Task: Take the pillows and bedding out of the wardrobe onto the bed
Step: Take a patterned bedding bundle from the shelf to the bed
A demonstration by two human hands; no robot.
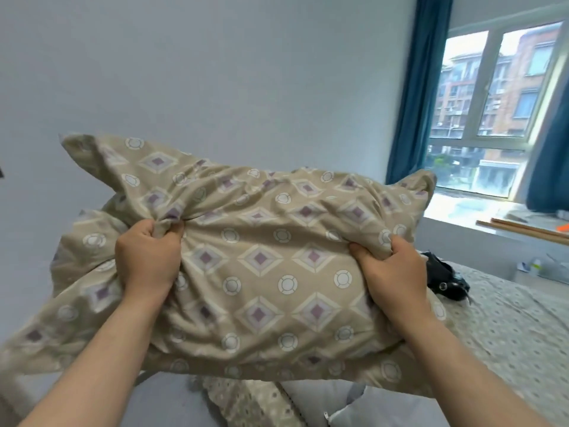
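Head view: a pale-walled bedroom with a window (492, 103) and a blue curtain (412, 103); a bed (508, 328) in dotted sheeting lies below. A beige diamond-patterned pillow (261, 257) is held in the air above the bed. The left hand (147, 257) and right hand (397, 272) each have a grip clenched on bunched pillowcase. The step appears to be carrying; next, the pillow needs lowering onto the bed. The wardrobe is out of view.

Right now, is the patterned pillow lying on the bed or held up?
Held up: left hand and right hand grip the pillow by bunched cover, above the bed.
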